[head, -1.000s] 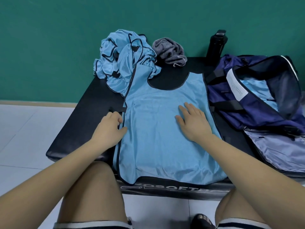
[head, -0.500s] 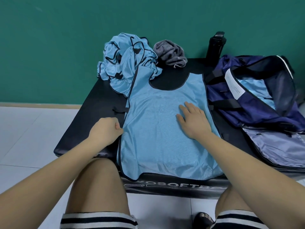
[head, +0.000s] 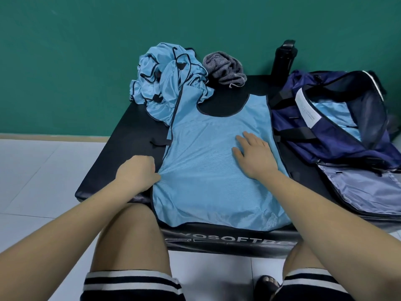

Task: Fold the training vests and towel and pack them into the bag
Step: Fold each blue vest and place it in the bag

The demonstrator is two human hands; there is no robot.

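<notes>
A light blue training vest (head: pixel 208 170) with dark trim lies spread flat on the black padded bench (head: pixel 121 153). My left hand (head: pixel 137 171) pinches the vest's left edge with curled fingers. My right hand (head: pixel 253 156) presses flat on the vest's right half, fingers straight. Behind the vest lies a crumpled heap of more blue vests (head: pixel 167 77), and beside the heap a bunched grey striped towel (head: pixel 225 66). The navy bag (head: pixel 338 131) lies open at the right, with blue fabric showing inside it.
A black bottle (head: pixel 283 58) stands against the green wall behind the bag. The bag's grey-lined flap (head: pixel 364 187) hangs open toward the bench's front right. My knees sit under the bench's front edge; white floor tiles lie to the left.
My left hand has slid back along the vest's left edge toward me, and the fabric there now puckers. My right hand stays pressed in place.
</notes>
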